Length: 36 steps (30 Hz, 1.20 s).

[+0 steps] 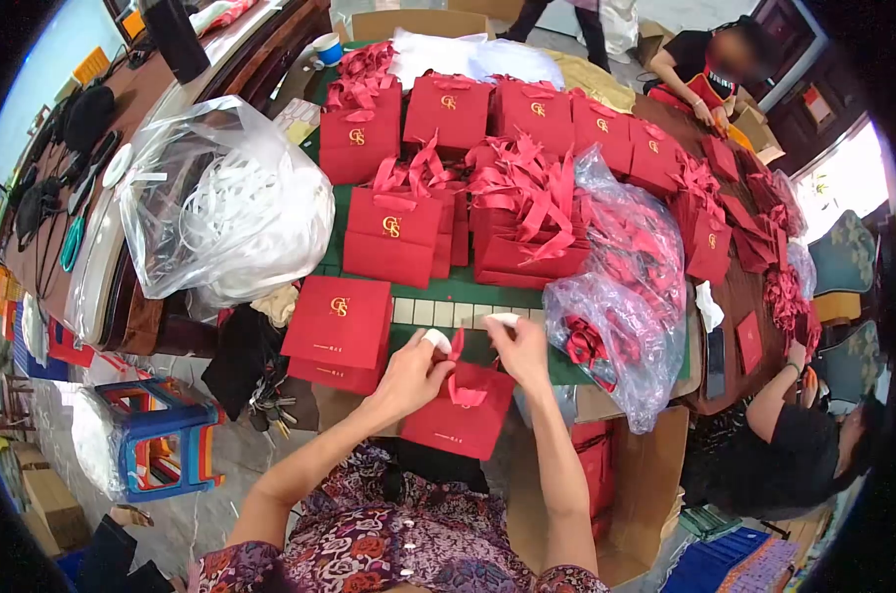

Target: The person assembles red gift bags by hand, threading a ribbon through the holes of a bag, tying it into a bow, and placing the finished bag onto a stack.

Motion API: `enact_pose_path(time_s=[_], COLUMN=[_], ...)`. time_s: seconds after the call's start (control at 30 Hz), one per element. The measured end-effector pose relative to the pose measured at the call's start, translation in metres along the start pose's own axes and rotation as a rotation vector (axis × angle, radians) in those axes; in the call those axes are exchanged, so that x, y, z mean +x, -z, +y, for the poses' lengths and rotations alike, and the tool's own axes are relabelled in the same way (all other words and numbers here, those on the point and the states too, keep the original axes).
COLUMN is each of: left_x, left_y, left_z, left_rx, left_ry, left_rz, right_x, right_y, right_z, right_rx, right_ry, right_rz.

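Note:
A red paper gift bag (458, 427) with a red ribbon (465, 393) at its top edge lies in front of me, tilted. My left hand (411, 374) is closed on the ribbon at the bag's upper left. White covering wraps one of its fingertips. My right hand (520, 351) is just above the bag's upper right, fingers apart, also with a white fingertip cover; I see nothing held in it. Beyond both hands runs a row of cream rectangles (443, 313) on the green table mat (458, 293). Flat red bags (336, 321) with gold lettering are stacked beside my left hand.
Several finished-looking red bags (393, 227) stand across the table. Clear plastic bags hold white ribbons (245, 203) at left and red ribbons (626, 257) at right. A cardboard box (645, 484) stands below my right arm, blue stools (161, 435) at left. Two people work at right.

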<state>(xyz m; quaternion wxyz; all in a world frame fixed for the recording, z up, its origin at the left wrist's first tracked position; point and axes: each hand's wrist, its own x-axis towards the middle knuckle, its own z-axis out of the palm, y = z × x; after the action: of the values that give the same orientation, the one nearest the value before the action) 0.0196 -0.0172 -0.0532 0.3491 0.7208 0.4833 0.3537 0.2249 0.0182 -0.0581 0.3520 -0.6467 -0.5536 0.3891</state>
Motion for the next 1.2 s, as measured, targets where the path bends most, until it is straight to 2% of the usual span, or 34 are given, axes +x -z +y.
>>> enact_pose_path(time_s=[0.03,0.13,0.17,0.33,0.43,0.5,0.57,0.6,0.63,0.67,0.73,0.93,1.2], left_x=[0.004,0.011,0.015,0.039,0.041,0.039,0.037,0.036,0.035,0.033,0.032,0.031,0.032], left_y=[0.009,0.007,0.004,-0.011,-0.019,-0.025,-0.025,-0.027,-0.025,-0.022,-0.020,-0.020,-0.023], left_z=[0.016,0.003,0.000,0.009,0.004,-0.005,-0.011,-0.013,-0.009,-0.004,0.003,0.006,0.006], left_rx=[0.059,0.138,0.210,0.420,0.474,0.486,0.292,0.292,0.173,0.054,0.054,0.086,0.091], left_ry=[0.121,0.063,0.075,0.125,0.075,0.040,0.045,0.046,0.100,0.154,0.140,0.069,0.046], left_rz=[-0.029,0.011,-0.012,-0.055,-0.033,0.004,0.021,0.021,-0.006,-0.034,-0.031,-0.061,-0.095], right_x=[-0.001,-0.011,-0.015,-0.034,-0.038,-0.039,-0.038,-0.037,-0.036,-0.036,-0.036,-0.035,-0.033], right_y=[0.006,0.024,0.029,0.026,0.015,0.013,0.011,0.009,0.008,0.007,0.006,0.009,0.012], right_z=[-0.003,0.000,-0.001,-0.018,-0.003,0.002,0.005,0.007,0.006,0.004,-0.002,-0.001,-0.007], right_rx=[-0.140,-0.197,-0.324,-0.489,-0.397,-0.306,-0.216,-0.054,0.109,0.110,0.268,0.208,0.119], right_ry=[0.106,0.114,0.092,-0.111,0.035,0.040,0.043,0.018,-0.009,-0.010,-0.032,-0.001,0.054], right_rz=[0.085,0.138,0.134,-0.007,0.102,0.094,0.085,0.094,0.103,0.102,0.061,-0.074,-0.085])
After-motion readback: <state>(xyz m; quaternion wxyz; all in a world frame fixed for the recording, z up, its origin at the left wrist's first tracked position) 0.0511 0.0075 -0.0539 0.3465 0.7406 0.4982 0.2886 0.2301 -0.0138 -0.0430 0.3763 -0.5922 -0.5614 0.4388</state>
